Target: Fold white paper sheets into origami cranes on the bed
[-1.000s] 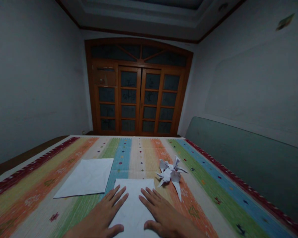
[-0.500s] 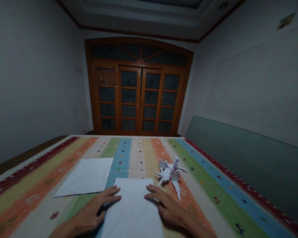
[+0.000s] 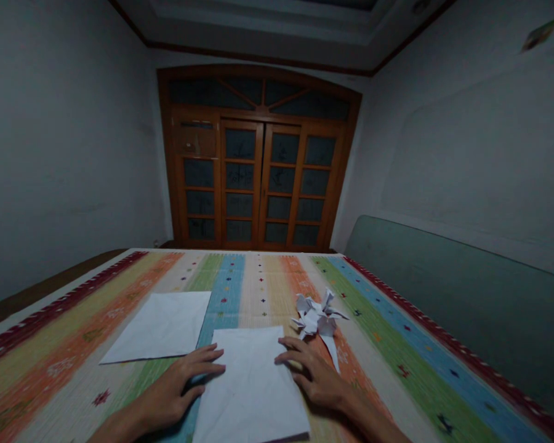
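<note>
A white square sheet of paper [image 3: 252, 384] lies flat in front of me on a striped, many-coloured cloth [image 3: 388, 363]. My left hand [image 3: 175, 387] rests at the sheet's left edge, fingers stretched out and touching the paper. At the right edge lies my right hand [image 3: 311, 372], its fingers spread with the tips on the paper. Neither hand holds anything. Just beyond my right hand sit folded white paper figures [image 3: 318, 317].
A second white sheet [image 3: 164, 326] lies flat to the left, farther back. A green padded bench or headboard [image 3: 443, 289] runs along the right wall. A wooden glazed door [image 3: 258, 178] closes the far end of the room.
My hands slid from the top of the sheet out to its left and right edges. The sheet now shows almost whole and has turned slightly.
</note>
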A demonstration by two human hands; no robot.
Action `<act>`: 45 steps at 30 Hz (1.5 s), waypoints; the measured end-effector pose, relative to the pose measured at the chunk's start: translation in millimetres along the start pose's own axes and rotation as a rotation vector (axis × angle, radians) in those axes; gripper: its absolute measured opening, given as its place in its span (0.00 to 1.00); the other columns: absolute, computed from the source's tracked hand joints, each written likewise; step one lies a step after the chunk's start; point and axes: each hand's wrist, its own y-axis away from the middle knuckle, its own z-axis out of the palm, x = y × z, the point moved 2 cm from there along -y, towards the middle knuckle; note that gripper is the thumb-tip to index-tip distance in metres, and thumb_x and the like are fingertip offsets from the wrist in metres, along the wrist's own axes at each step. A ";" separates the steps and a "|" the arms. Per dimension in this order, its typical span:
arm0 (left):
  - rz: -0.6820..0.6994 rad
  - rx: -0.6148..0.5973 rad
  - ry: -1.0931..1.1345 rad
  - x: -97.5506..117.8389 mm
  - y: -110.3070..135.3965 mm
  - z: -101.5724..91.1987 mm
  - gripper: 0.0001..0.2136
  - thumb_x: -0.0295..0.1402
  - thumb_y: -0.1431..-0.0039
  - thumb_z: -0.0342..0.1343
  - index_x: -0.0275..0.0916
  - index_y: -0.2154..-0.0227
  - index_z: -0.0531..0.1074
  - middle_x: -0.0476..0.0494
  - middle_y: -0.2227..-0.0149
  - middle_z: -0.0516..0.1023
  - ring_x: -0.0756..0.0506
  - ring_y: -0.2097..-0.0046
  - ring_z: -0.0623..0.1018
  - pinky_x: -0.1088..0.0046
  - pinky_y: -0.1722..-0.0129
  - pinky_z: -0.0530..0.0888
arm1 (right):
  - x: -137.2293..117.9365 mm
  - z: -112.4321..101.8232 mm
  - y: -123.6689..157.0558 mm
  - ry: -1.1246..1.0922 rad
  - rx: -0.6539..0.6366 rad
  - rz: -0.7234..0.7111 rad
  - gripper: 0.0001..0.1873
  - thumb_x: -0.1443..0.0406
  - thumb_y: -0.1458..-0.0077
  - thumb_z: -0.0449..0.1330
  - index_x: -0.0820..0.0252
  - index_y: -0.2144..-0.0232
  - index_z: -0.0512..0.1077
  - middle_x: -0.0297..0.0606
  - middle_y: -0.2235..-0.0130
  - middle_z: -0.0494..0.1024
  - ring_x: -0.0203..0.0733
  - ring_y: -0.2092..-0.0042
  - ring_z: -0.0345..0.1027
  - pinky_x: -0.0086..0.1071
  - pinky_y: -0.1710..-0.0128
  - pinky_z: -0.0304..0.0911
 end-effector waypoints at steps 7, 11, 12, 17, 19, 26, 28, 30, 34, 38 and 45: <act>0.009 -0.028 -0.014 4.4 0.8 -3.0 0.21 0.31 0.31 0.51 0.55 0.38 0.71 0.49 0.32 0.69 0.36 0.30 0.66 0.50 0.33 0.66 | -2.1 1.8 -0.6 0.062 0.061 -0.120 0.22 0.69 0.39 0.54 0.55 0.44 0.76 0.48 0.34 0.69 0.54 0.31 0.58 0.55 0.32 0.54; 0.026 -0.022 -0.018 6.4 0.5 -2.5 0.24 0.28 0.35 0.52 0.54 0.38 0.71 0.48 0.31 0.68 0.35 0.30 0.65 0.48 0.32 0.65 | -6.0 4.6 0.0 0.127 0.093 -0.182 0.25 0.73 0.41 0.52 0.56 0.44 0.75 0.49 0.36 0.70 0.53 0.32 0.60 0.53 0.34 0.57; 0.022 -0.022 -0.018 7.2 0.3 -2.7 0.25 0.28 0.36 0.52 0.54 0.38 0.71 0.49 0.31 0.68 0.35 0.30 0.65 0.48 0.32 0.65 | -8.0 4.7 -0.3 0.131 0.102 -0.190 0.25 0.73 0.42 0.53 0.56 0.45 0.76 0.48 0.37 0.71 0.53 0.34 0.62 0.52 0.35 0.59; 0.011 -0.030 -0.018 13.4 0.2 -7.0 0.24 0.28 0.34 0.53 0.56 0.38 0.70 0.49 0.31 0.67 0.36 0.30 0.65 0.48 0.33 0.66 | -14.0 3.5 -2.7 0.093 0.174 -0.196 0.28 0.77 0.50 0.52 0.55 0.51 0.80 0.45 0.45 0.79 0.51 0.42 0.71 0.48 0.41 0.67; 0.018 -0.030 -0.007 13.8 1.0 -7.6 0.24 0.28 0.34 0.53 0.56 0.38 0.70 0.49 0.31 0.67 0.35 0.30 0.65 0.47 0.33 0.66 | -13.8 3.2 -3.2 0.068 0.205 -0.180 0.25 0.76 0.49 0.52 0.56 0.54 0.81 0.45 0.48 0.81 0.50 0.45 0.73 0.46 0.43 0.68; -0.060 0.052 0.093 7.0 -6.1 0.3 0.16 0.37 0.34 0.57 0.53 0.45 0.77 0.46 0.39 0.79 0.35 0.35 0.72 0.50 0.37 0.71 | -12.8 5.9 -8.0 0.013 0.236 -0.051 0.14 0.67 0.37 0.53 0.58 0.65 0.80 0.43 0.61 0.84 0.50 0.55 0.76 0.40 0.51 0.68; -0.153 0.105 0.135 10.7 -12.9 1.7 0.13 0.43 0.34 0.56 0.50 0.51 0.81 0.44 0.46 0.83 0.34 0.41 0.78 0.54 0.42 0.76 | -7.9 8.6 -9.7 0.011 0.268 0.039 0.14 0.64 0.37 0.56 0.59 0.71 0.78 0.43 0.64 0.83 0.49 0.58 0.75 0.39 0.54 0.68; -0.237 0.129 0.187 17.6 -19.9 3.8 0.15 0.47 0.35 0.56 0.47 0.58 0.83 0.43 0.51 0.86 0.35 0.51 0.83 0.58 0.47 0.79 | -1.7 12.3 -10.9 0.009 0.305 0.117 0.13 0.62 0.39 0.58 0.60 0.74 0.76 0.41 0.68 0.81 0.47 0.63 0.74 0.37 0.59 0.67; -0.420 0.305 0.276 28.4 -26.8 11.1 0.21 0.46 0.38 0.57 0.42 0.46 0.76 0.42 0.57 0.87 0.35 0.55 0.85 0.59 0.50 0.80 | 5.5 19.2 -12.2 -0.067 0.389 0.201 0.16 0.65 0.45 0.61 0.61 0.53 0.77 0.35 0.71 0.77 0.46 0.67 0.71 0.35 0.64 0.67; -0.509 0.359 0.281 31.8 -26.3 20.8 0.33 0.39 0.39 0.55 0.38 0.32 0.57 0.50 0.69 0.84 0.39 0.63 0.85 0.63 0.56 0.80 | 2.3 22.4 -12.4 -0.167 0.443 0.240 0.37 0.69 0.47 0.60 0.59 0.34 0.62 0.30 0.72 0.73 0.47 0.68 0.71 0.37 0.64 0.69; -0.462 0.307 0.023 34.6 -26.3 22.7 0.18 0.36 0.37 0.53 0.39 0.47 0.76 0.42 0.62 0.84 0.35 0.57 0.82 0.55 0.52 0.77 | -2.7 26.4 -6.1 0.053 0.343 0.193 0.18 0.69 0.43 0.57 0.59 0.51 0.77 0.45 0.60 0.83 0.53 0.58 0.76 0.43 0.54 0.70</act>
